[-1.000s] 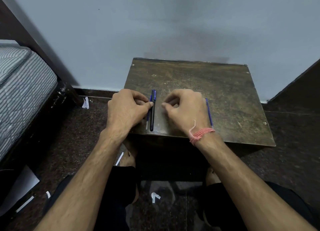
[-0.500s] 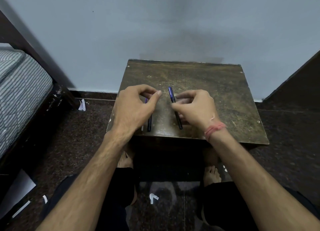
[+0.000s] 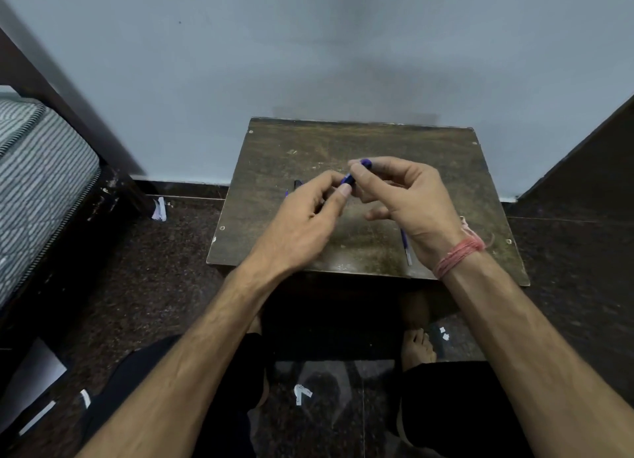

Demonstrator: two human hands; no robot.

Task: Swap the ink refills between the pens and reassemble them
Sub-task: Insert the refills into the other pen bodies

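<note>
Both hands hold one blue pen (image 3: 356, 174) above the middle of the small wooden table (image 3: 446, 169). My right hand (image 3: 401, 197) pinches its upper end between thumb and fingers. My left hand (image 3: 308, 217) pinches its lower end, which the fingers mostly hide. On the table behind my left hand lie a dark pen (image 3: 297, 184) and a thin blue refill (image 3: 286, 193), only their far tips showing. A second thin blue refill (image 3: 405, 248) lies near the front edge, partly under my right wrist.
The table stands against a pale wall. A bed with a striped mattress (image 3: 37, 183) is on the left and a dark panel (image 3: 590, 156) on the right. Paper scraps (image 3: 302, 393) lie on the dark floor near my feet.
My right hand has lifted the blue pen off the table and my left hand has come over to take its other end. The dark pen and refill stay on the table.
</note>
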